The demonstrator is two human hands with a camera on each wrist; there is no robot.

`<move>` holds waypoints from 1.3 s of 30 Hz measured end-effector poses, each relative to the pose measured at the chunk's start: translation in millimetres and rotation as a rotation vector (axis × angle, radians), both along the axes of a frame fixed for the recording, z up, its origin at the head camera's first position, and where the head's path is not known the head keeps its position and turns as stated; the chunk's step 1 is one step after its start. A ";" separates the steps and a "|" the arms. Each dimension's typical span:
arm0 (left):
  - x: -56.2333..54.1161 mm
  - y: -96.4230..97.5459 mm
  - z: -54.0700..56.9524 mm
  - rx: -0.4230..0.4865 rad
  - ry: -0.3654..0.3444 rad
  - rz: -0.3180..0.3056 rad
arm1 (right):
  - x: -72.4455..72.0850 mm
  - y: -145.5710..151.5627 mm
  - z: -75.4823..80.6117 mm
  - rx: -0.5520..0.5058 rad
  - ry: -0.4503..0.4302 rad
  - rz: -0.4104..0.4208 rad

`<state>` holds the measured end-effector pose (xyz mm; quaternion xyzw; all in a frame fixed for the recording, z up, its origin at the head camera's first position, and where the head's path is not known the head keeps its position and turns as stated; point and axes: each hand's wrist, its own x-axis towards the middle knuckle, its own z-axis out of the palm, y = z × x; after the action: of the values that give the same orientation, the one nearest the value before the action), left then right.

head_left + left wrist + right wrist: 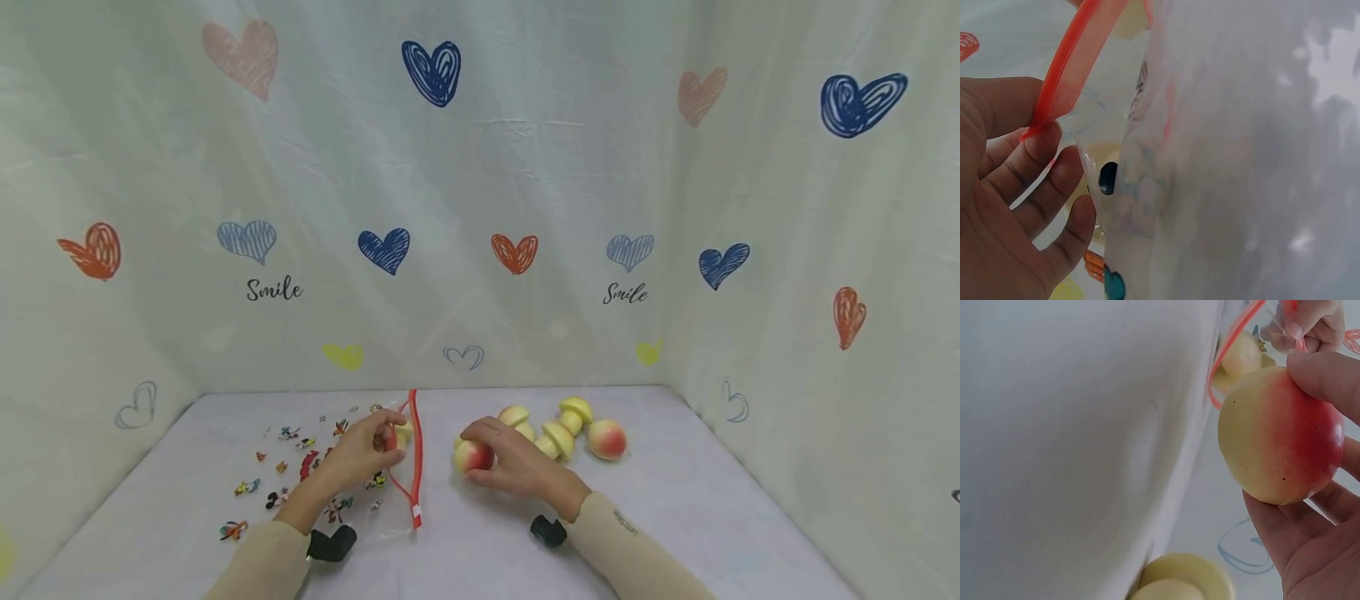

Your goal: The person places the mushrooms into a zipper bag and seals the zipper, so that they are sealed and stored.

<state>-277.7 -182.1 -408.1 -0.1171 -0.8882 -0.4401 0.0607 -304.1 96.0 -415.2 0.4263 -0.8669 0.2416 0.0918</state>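
Observation:
A clear zip bag (pixel 417 467) with a red zip edge and cartoon prints lies on the left of the table, its mouth parted and facing right. My left hand (pixel 363 450) pinches the red zip edge (pixel 1060 81) between thumb and forefinger; the other fingers lie by the clear film. Inside the bag is a pale yellow mushroom (pixel 1241 356), partly hidden by the fingers in the head view. My right hand (pixel 517 467) grips a red-and-yellow apple (pixel 1282 437) between thumb and fingers, a short way right of the bag's mouth.
Behind and right of my right hand lie several yellow mushrooms (pixel 576 414) and another red-and-yellow fruit (pixel 607 439). A white curtain (pixel 480 167) printed with hearts stands around the back and sides of the pale table (pixel 675 517).

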 end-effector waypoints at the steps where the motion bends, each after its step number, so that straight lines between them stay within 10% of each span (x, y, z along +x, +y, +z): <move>1: 0.3 0.0 -0.1 0.000 -0.001 0.001 | -0.7 -1.9 -0.1 -0.001 -0.003 0.000; 39: -0.6 0.1 1.2 0.023 -0.017 -0.027 | -37.1 -62.5 -7.1 -0.108 -0.091 -0.005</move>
<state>-278.3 -182.0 -406.9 -0.1247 -0.8820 -0.4519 0.0487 -341.1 33.5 -422.3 0.4071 -0.8569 0.3070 0.0759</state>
